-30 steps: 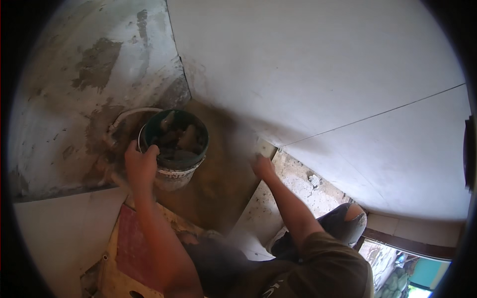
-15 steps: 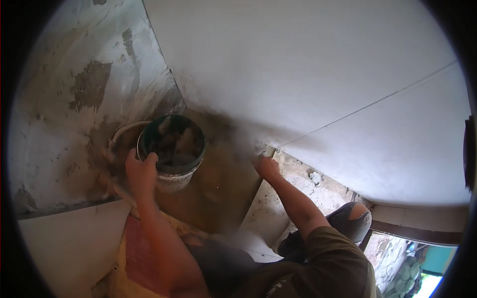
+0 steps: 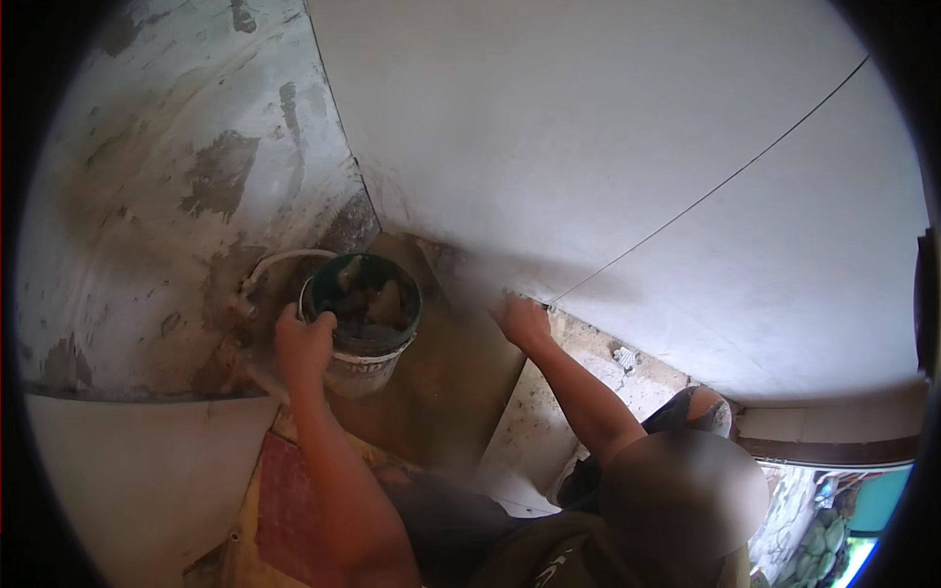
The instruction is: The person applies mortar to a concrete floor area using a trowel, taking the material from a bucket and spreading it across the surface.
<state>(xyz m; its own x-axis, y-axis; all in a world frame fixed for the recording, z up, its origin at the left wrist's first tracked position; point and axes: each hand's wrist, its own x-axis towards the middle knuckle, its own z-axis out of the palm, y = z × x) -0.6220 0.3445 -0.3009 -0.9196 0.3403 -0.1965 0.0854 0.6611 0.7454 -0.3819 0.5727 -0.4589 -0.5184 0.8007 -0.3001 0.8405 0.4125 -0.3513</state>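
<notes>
i am viewing the scene from above, starting nearest the camera. a red and yellow flat board [image 3: 284,500] is lying by the person's knees on the left. the left hand [image 3: 302,345] is gripping the near rim of the small round green-rimmed plastic bucket [image 3: 365,338], fingers curled tight over the edge and pinching it; the bucket body is sitting just beyond and to the right of those fingers, on the brown wet floor bed [image 3: 441,392] in the corner. dark grey mortar lumps [image 3: 372,309] are filling the bucket. the right hand [image 3: 521,319] is pressing against the lower edge of the large pale wall tile [image 3: 608,157], fingers held together and flat; whether the fingertips are hooked under the tile edge i cannot tell. a white hose loop [image 3: 279,263] is curving behind the bucket, against the rough patched plaster wall [image 3: 176,176].

risk assessment: the bucket is being held by one rim point only, so, as i judge it, a lift from here could tip it and spill mortar onto the bed. the hose could also snag the bucket's far side.
</notes>
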